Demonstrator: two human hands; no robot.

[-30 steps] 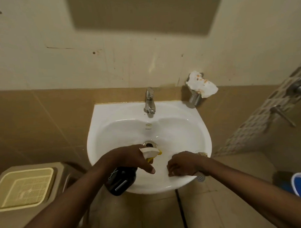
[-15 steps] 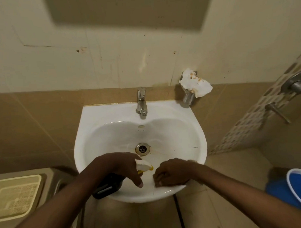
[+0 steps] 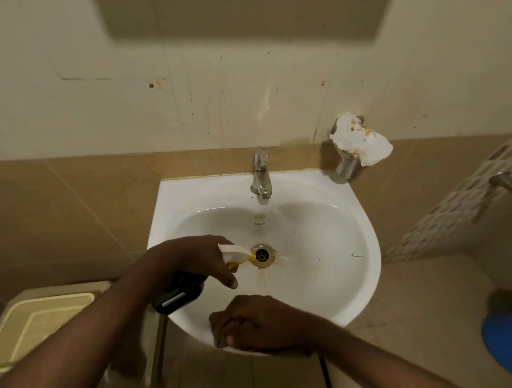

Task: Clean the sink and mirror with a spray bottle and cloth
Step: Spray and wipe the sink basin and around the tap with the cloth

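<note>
Left hand [image 3: 193, 258] is wrapped round the neck of the spray bottle [image 3: 181, 292] — dark body hanging below the grip over the sink's [image 3: 365, 280] near-left rim, white-and-yellow nozzle [image 3: 236, 254] sticking out past the fingers, aimed toward the drain [image 3: 262, 255] just beyond it. Index finger is extended down, off the trigger as far as I can tell. Right hand [image 3: 253, 324] sits nearer than the left grip, curled tight on the sink's front rim; presumably the cloth is bunched under it, but I can't make out any fabric, so can't confirm what it's closed on. Handling, my read: bottle is rigid plastic, moderate weight if filled, top-light — the neck is the right hold, lets one finger work the trigger. Could get slick once wet. Cloth would be soft and limp, so it wants a flat palm pressing on it, not a pinch. Brownish streak runs from the drain toward the right hand — likely the spot to hit. Basin is glazed, slippery when sprayed. Tap [image 3: 260, 176] is well beyond both hands. Mirror work not started, I'd guess.
</note>
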